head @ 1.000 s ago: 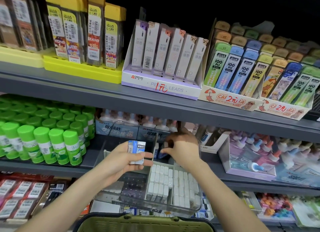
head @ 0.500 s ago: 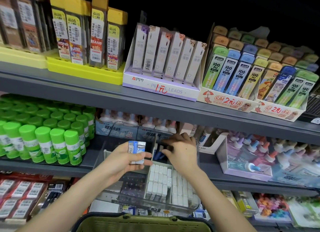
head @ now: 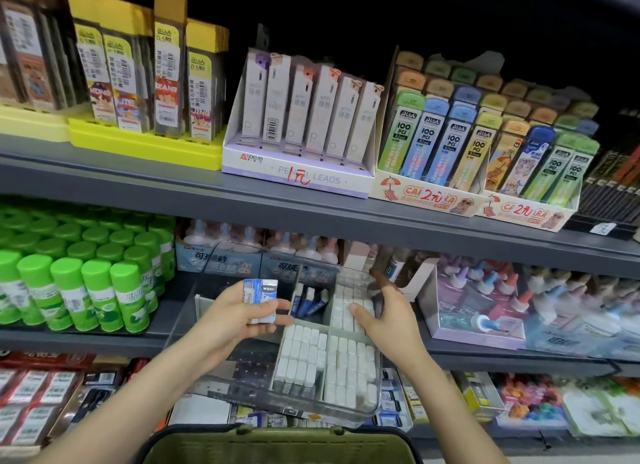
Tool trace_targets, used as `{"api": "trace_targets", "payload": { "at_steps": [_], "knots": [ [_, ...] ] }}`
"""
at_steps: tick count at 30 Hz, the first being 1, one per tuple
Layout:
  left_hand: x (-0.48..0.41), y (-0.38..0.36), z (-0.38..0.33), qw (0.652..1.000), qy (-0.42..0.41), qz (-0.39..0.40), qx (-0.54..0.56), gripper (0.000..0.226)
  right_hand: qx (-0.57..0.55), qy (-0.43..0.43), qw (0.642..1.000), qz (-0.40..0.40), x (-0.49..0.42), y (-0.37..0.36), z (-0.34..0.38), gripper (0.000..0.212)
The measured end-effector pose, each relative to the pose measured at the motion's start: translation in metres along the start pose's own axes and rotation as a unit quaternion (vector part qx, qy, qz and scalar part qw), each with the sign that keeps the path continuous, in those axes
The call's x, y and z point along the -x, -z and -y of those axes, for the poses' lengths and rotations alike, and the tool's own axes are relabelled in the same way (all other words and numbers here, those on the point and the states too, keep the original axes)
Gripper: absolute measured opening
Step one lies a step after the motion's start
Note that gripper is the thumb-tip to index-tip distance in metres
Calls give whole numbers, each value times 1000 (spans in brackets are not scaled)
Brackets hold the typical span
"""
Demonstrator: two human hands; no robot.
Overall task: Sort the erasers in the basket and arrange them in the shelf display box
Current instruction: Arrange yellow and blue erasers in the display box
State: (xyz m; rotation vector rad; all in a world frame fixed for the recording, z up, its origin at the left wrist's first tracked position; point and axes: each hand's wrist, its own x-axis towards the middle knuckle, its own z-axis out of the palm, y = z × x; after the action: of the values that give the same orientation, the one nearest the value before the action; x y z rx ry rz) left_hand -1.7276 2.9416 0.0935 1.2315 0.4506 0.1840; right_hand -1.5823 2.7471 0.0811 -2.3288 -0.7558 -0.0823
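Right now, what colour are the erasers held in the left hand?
Blue and white, on the erasers in the left hand; head view.

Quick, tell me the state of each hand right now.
Left hand: holding blue-and-white boxed erasers, fingers curled round them.
Right hand: open, fingers spread over the white erasers in the display box, holding nothing.

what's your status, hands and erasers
Left hand grips blue-sleeved erasers. Right hand empty, fingers spread over clear display box, above white erasers. Path to box looks unblocked.
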Motion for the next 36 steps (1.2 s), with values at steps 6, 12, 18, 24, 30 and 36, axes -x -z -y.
{"api": "trace_targets", "payload": {
  "at_steps": [6,12,18,24,30,36],
  "knots": [
    [-6,-3,-1,1000,-4,-7,-22,22,129,19,991,-39,5,1,-5,48],
    [-11,-2,-4,998,0,2,-65,19,29,134,990,19,1,0,49,34],
    [-18,-5,-8,994,-5,62,-88,19,-80,146,969,181,-16,-8,74,35],
    [-24,-10,-13,996,-19,38,-84,17,-134,67,982,117,-20,21,48,11],
    [-43,-27,-14,979,-65,-68,-183,10,-151,-21,988,15,-22,26,21,20],
    [-67,-53,1,945,-123,-85,-292,24,-29,4,998,-50,-19,23,16,21]
  ]
}}
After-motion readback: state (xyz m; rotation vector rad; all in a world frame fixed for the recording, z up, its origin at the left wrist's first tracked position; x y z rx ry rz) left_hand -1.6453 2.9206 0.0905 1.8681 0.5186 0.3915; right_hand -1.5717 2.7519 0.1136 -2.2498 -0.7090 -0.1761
